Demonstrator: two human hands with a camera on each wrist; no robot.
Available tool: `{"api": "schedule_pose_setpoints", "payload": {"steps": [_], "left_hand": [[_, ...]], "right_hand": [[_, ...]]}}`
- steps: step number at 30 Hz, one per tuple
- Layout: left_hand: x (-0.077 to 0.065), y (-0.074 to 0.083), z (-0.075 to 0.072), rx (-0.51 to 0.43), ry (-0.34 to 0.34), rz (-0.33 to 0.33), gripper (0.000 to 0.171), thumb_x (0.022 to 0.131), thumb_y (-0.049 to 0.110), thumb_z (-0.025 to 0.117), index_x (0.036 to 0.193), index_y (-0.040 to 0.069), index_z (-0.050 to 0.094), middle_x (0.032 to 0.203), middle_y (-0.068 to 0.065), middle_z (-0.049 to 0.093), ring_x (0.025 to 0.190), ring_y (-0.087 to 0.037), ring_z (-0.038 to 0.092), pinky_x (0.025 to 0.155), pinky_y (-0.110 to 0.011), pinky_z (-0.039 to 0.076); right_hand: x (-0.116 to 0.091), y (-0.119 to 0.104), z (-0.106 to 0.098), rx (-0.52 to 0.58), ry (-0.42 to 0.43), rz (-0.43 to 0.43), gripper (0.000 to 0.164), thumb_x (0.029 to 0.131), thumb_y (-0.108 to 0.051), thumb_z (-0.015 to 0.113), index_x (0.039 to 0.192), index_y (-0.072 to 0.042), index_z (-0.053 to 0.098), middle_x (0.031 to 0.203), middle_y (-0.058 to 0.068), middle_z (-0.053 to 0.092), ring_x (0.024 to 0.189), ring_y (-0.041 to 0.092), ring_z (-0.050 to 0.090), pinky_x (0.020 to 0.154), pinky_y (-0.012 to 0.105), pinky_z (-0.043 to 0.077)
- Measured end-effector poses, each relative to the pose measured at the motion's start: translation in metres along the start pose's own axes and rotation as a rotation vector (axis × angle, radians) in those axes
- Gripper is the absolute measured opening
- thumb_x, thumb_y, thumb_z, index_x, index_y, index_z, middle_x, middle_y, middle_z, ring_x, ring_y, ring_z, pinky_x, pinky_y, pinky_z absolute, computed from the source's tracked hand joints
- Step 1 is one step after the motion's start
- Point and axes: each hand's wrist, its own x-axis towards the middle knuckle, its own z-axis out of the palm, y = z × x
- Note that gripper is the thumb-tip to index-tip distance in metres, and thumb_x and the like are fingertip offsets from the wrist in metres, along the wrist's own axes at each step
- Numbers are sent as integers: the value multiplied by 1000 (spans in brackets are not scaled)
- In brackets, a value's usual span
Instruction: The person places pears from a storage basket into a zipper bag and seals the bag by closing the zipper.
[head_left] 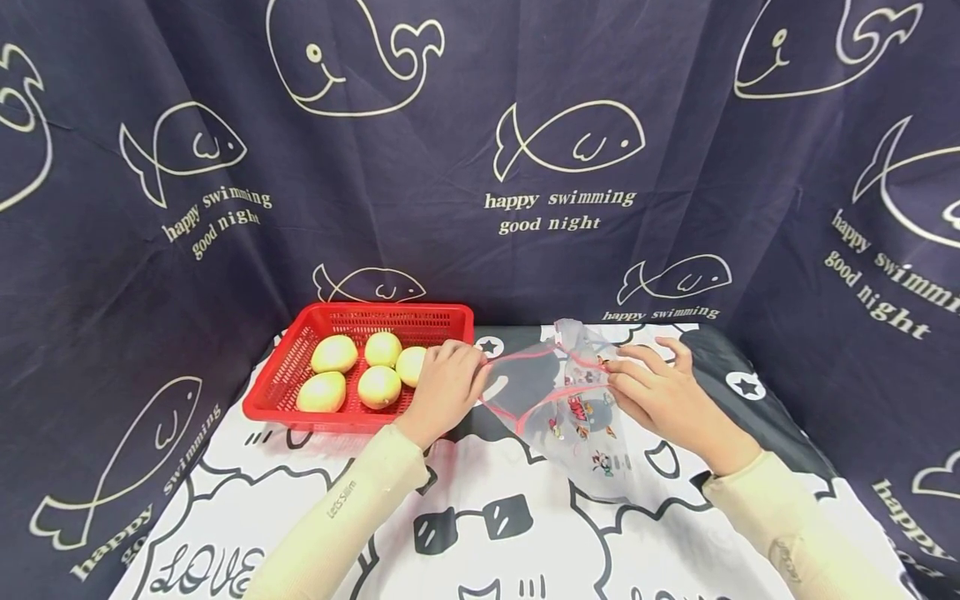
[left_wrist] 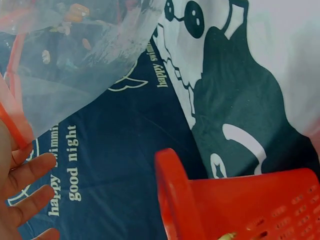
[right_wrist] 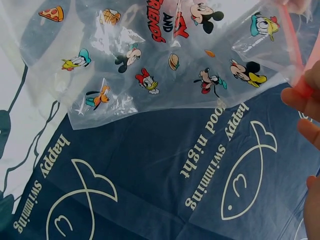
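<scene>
A clear plastic zip bag (head_left: 600, 442) with cartoon prints and a red-pink strip round its mouth is held between my two hands above the table. My left hand (head_left: 446, 387) pinches the mouth's left edge, and in the left wrist view the other fingers (left_wrist: 35, 170) are spread apart from the bag. On the opposite side, my right hand (head_left: 663, 400) grips the edge, with the red strip between thumb and finger in the right wrist view. The mouth gapes toward the left, and no contents show in the bag (right_wrist: 165, 60).
Just left of my left hand stands a red perforated basket (head_left: 262, 392) holding several pale yellow round fruits (head_left: 334, 354). A black-and-white printed cloth (head_left: 480, 492) covers the table. Behind and at the sides hangs a dark blue curtain (head_left: 435, 200) with fish drawings.
</scene>
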Motion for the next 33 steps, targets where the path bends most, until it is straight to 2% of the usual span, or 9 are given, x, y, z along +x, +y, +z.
{"api": "schedule_pose_setpoints", "payload": {"steps": [5, 13, 21, 27, 33], "left_hand": [[-5, -3, 3, -6, -19, -17, 9, 94, 20, 66, 94, 11, 63, 93, -4, 68, 100, -25, 57, 86, -45, 43], [-13, -6, 8, 12, -35, -17, 8, 94, 18, 66, 94, 11, 62, 91, -4, 68, 100, -26, 57, 85, -46, 42], [-18, -6, 15, 16, -40, -2, 8, 94, 18, 66, 94, 11, 62, 91, -3, 68, 101, -25, 57, 85, -45, 42], [-18, -1, 16, 14, -27, 22, 7, 94, 19, 65, 94, 12, 63, 92, -2, 68, 101, -23, 56, 86, -43, 41], [-17, 4, 16, 2, -2, 34, 7, 94, 18, 64, 91, 13, 61, 89, 0, 67, 101, -23, 56, 88, -42, 40]], "right_hand": [[-2, 1, 0, 19, 7, -7, 36, 106, -22, 40, 91, -4, 68, 96, 8, 69, 98, 31, 61, 90, 65, 27], [-3, 1, 0, 56, 6, -20, 37, 105, -19, 40, 83, -6, 67, 90, 4, 69, 93, 28, 61, 88, 64, 27], [-4, -1, 5, 123, 70, -31, 35, 102, -16, 42, 77, -6, 64, 82, 5, 68, 83, 27, 61, 82, 54, 35], [-2, -4, 8, 145, 72, -33, 29, 96, -13, 42, 71, -9, 56, 79, 3, 62, 81, 27, 58, 81, 49, 37], [2, -6, 10, 192, 96, -39, 23, 93, -10, 46, 75, -6, 60, 80, 5, 63, 81, 29, 59, 82, 43, 39]]}}
